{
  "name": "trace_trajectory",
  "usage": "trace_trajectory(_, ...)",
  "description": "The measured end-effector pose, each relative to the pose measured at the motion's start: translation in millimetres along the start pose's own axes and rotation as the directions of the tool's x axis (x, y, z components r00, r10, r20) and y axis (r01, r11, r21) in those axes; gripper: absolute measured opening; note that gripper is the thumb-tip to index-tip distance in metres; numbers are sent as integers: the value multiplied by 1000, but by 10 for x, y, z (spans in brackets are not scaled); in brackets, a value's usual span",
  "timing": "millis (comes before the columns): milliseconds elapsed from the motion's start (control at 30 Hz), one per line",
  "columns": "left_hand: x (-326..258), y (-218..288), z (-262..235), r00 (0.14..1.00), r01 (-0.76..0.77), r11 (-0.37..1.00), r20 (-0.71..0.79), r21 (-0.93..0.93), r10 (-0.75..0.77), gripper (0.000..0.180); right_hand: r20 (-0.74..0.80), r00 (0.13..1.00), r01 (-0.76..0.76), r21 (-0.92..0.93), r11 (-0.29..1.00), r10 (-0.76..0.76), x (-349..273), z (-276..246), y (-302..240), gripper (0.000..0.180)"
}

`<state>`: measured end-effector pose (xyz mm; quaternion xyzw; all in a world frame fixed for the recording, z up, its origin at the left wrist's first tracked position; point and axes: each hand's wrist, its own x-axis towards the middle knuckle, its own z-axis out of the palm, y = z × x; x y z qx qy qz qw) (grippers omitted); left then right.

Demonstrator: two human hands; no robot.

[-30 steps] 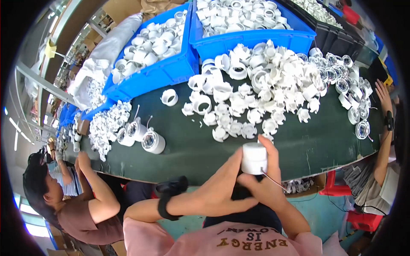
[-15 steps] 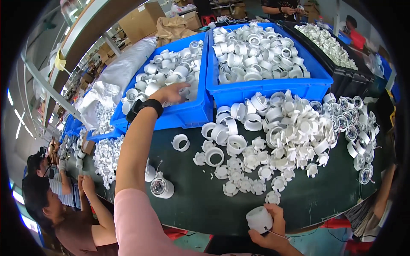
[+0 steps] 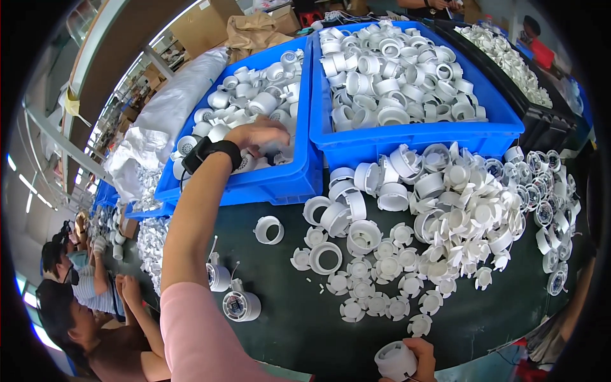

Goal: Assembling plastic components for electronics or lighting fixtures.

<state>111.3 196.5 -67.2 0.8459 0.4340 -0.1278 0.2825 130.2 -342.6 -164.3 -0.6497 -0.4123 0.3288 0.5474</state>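
My left hand (image 3: 259, 135), with a black band on its wrist, reaches down into the left blue bin (image 3: 258, 181), among white perforated plastic cups (image 3: 262, 103). Its fingers bend downward and the tips are lost among the parts, so whether it grips one is unclear. At the lower edge my right hand (image 3: 422, 358) is closed around a white round plastic housing (image 3: 396, 361), held just off the table's front edge. Two white housings with exposed circuit parts and short wires, the nearer one (image 3: 242, 305) lying on its side, are right of my left forearm.
White rings and petal-shaped caps (image 3: 468, 204) lie heaped on the dark green table (image 3: 286, 347). Clear-faced round parts (image 3: 544, 213) lie at the right. A second blue bin (image 3: 420, 139) holds white rings; a black crate (image 3: 541, 118) stands beyond. Co-workers sit at the left.
My left hand has shifted slightly toward me within the bin, its fingers now bent down rather than stretched out. My right hand and its housing have moved lower in view. The view itself has shifted.
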Motion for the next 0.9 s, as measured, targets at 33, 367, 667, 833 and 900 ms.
trace_trajectory(33,-8,-21,18,996,59,990,-69,126,-50,75,7,1000,-12,12,1000,12,4,-2,-19,78)
trace_trajectory(367,244,-98,70,991,6,996,-130,-94,-18,91,-11,1000,-4,61,998,4,20,17,-39,76)
trace_trajectory(667,-963,337,-104,786,-463,873,-526,-152,325,61,57,981,-192,158,969,185,-31,-62,-66,79)
trace_trajectory(833,-2168,822,900,529,-697,639,-369,325,764,54,25,998,53,-42,998,-52,49,-6,-61,78)
trace_trajectory(900,-2284,939,1143,561,-678,621,-268,393,783,55,21,997,75,-19,997,-75,61,28,14,78)
